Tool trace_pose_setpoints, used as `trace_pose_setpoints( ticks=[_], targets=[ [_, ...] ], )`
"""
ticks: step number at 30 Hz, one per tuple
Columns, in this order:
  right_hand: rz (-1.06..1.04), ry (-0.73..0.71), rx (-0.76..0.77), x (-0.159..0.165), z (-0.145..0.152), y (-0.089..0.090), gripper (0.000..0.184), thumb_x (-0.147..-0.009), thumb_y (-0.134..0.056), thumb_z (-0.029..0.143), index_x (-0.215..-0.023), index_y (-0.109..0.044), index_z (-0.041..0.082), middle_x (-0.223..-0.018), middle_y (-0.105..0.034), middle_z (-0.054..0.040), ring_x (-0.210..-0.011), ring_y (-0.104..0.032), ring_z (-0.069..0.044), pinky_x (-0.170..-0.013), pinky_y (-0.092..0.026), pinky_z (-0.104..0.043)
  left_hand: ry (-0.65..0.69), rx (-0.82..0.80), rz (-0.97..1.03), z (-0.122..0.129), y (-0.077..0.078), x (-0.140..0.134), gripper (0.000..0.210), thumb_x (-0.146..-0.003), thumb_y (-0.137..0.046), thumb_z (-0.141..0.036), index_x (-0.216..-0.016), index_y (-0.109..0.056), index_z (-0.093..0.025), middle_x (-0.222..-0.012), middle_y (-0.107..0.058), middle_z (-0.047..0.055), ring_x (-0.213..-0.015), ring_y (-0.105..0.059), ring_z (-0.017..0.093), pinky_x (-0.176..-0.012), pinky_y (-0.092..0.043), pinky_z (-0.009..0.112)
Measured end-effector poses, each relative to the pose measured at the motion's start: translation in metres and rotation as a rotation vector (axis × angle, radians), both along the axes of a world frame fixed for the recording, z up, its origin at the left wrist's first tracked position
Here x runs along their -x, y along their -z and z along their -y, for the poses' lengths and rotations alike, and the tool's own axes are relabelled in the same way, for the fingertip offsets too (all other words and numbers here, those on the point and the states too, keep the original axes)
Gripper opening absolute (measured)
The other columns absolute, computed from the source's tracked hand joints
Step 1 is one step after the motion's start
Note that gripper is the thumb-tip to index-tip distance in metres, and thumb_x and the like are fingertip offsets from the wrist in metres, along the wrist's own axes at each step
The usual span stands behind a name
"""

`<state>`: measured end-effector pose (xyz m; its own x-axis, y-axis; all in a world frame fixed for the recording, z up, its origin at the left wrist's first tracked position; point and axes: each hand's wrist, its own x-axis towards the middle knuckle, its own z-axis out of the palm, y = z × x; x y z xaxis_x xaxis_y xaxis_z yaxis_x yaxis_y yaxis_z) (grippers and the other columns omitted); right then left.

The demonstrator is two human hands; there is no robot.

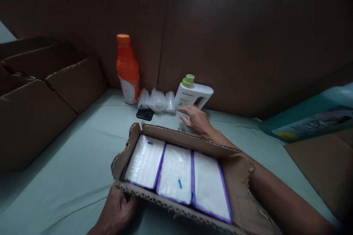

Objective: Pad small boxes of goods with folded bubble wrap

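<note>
At the lower left of the frame, our left hand (pixel 120 207) is curled at the near corner of the open cardboard box (pixel 209 147); its fingers run out of sight, so we cannot tell how firmly it grips. The box, lower centre, holds three white packs (pixel 175 172) edged in purple. We judge it fairly light and stiff, weaker along its torn rims, so best held low under both ends; the film looks slippery. Past it, our right hand (pixel 194 119) is spread loosely, grasping nothing, near the white bottle (pixel 180 93).
</note>
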<state>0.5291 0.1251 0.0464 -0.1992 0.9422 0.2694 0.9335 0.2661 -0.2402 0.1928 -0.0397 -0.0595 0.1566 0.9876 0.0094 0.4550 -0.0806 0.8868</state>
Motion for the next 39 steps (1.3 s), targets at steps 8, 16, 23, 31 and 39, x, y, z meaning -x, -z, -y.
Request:
trace_pose_setpoints(
  ticks=[8, 16, 23, 31, 39],
  targets=[
    [0.166, 0.054, -0.069, 0.024, -0.04, 0.01, 0.021, -0.097, -0.048, 0.013, -0.104, -0.067, 0.009, -0.103, -0.074, -0.0167, -0.097, -0.066, -0.023, -0.09, -0.044, -0.036, 0.096, -0.015, -0.064, 0.004, 0.024, 0.013, 0.03, -0.086, -0.057, -0.047, -0.071, -0.075, -0.029, -0.078, -0.075, 0.008, -0.076, -0.071, 0.031, -0.07, -0.064, 0.044],
    [-0.715, 0.582, -0.15, -0.056, 0.183, 0.025, 0.028, -0.085, -0.056, 0.045, -0.079, -0.066, 0.02, -0.066, -0.065, -0.0026, -0.059, -0.059, -0.019, -0.056, -0.045, -0.03, -0.049, -0.007, 0.003, -0.004, -0.028, -0.007, 0.034, -0.079, -0.064, -0.05, -0.093, -0.067, -0.019, -0.078, -0.07, 0.007, -0.06, -0.062, 0.023, -0.062, -0.057, 0.039],
    [-1.369, 0.777, 0.272, -0.008, 0.354, 0.045, 0.028, -0.07, -0.075, 0.045, -0.071, -0.067, 0.017, -0.056, -0.065, -0.0039, -0.047, -0.051, -0.013, -0.045, -0.039, -0.024, -0.076, -0.001, 0.036, -0.006, -0.046, -0.021, 0.054, -0.071, -0.076, -0.047, -0.114, -0.059, -0.02, -0.105, -0.07, 0.011, -0.099, -0.067, 0.029, -0.085, -0.056, 0.04],
    [-1.433, 0.53, 0.436, 0.079, 0.352, 0.044, 0.03, -0.078, -0.076, 0.044, -0.09, -0.07, 0.018, -0.073, -0.071, -0.0019, -0.052, -0.053, -0.011, -0.051, -0.046, -0.023, -0.145, -0.07, 0.16, 0.023, -0.07, -0.029, 0.081, -0.081, -0.072, -0.046, -0.149, -0.04, -0.018, -0.143, -0.056, 0.017, -0.126, -0.058, 0.029, -0.106, -0.047, 0.047],
    [-1.386, 0.079, 0.525, 0.121, 0.336, 0.041, 0.044, -0.078, -0.077, 0.042, -0.116, -0.07, 0.02, -0.115, -0.075, -0.0087, -0.107, -0.069, -0.027, -0.098, -0.053, -0.04, 0.041, 0.63, 0.492, 0.1, -0.071, -0.027, 0.091, -0.07, -0.078, -0.05, -0.145, -0.043, -0.012, -0.095, -0.067, 0.005, -0.072, -0.062, 0.015, -0.065, -0.049, 0.026]
  ],
)
